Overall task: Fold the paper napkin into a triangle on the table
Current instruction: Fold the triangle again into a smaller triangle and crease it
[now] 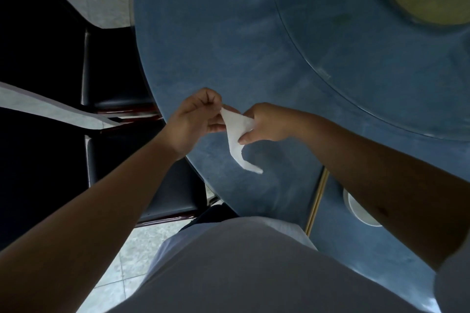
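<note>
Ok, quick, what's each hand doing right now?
Left hand: closed, pinching the napkin at its top.
Right hand: closed, pinching the napkin's side.

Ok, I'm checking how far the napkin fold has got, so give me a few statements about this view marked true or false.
1. Both hands hold the napkin. True: the left hand and the right hand each pinch it.
2. The napkin lies flat on the table. False: it is held up, one end hanging down.
3. The table is blue. True.
4. The napkin is already a neat triangle. False: it hangs loose and curled.
5. A pair of chopsticks lies near the person's body. True.
</note>
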A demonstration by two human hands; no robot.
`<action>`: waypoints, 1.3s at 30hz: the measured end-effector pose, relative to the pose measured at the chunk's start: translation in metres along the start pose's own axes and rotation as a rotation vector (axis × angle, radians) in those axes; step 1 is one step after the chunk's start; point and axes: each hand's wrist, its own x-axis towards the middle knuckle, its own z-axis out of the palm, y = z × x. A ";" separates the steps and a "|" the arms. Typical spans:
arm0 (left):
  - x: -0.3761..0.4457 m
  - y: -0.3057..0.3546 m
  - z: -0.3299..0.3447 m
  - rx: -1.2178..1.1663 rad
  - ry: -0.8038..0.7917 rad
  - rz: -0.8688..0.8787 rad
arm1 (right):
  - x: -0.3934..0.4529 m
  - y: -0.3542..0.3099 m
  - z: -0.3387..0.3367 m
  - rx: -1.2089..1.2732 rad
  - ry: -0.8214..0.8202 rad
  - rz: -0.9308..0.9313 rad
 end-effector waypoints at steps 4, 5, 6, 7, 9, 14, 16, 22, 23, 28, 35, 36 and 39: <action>-0.001 -0.007 0.010 -0.057 -0.010 -0.107 | -0.009 0.003 0.005 0.203 -0.040 0.013; 0.001 -0.008 0.013 -0.037 0.020 -0.132 | -0.012 0.004 0.007 0.252 -0.040 0.020; 0.002 -0.010 0.016 -0.003 0.048 -0.151 | -0.013 0.006 0.009 0.304 -0.034 0.024; 0.005 -0.012 0.020 0.039 0.075 -0.165 | -0.015 0.007 0.011 0.358 -0.026 0.033; 0.012 -0.016 0.024 0.111 0.154 -0.175 | -0.016 0.012 0.015 0.460 -0.009 0.056; 0.034 -0.024 0.016 0.117 0.304 -0.204 | -0.022 0.035 0.024 0.735 0.011 0.140; 0.046 -0.029 0.006 0.114 0.334 -0.206 | -0.026 0.047 0.030 0.823 0.060 0.211; 0.085 -0.044 -0.016 0.209 0.363 -0.215 | -0.026 0.062 0.047 0.814 0.236 0.350; 0.090 -0.048 -0.019 0.243 0.370 -0.227 | -0.024 0.064 0.051 0.812 0.267 0.368; 0.109 -0.058 -0.027 0.786 0.440 -0.178 | -0.012 0.075 0.066 0.707 0.399 0.489; 0.058 -0.090 -0.032 1.357 0.219 0.053 | -0.006 0.073 0.081 0.154 0.669 0.451; 0.047 -0.097 -0.031 1.476 0.122 0.068 | -0.007 0.071 0.083 0.017 0.690 0.377; 0.021 -0.113 -0.028 1.672 -0.096 0.095 | -0.007 0.069 0.089 -0.359 0.706 0.174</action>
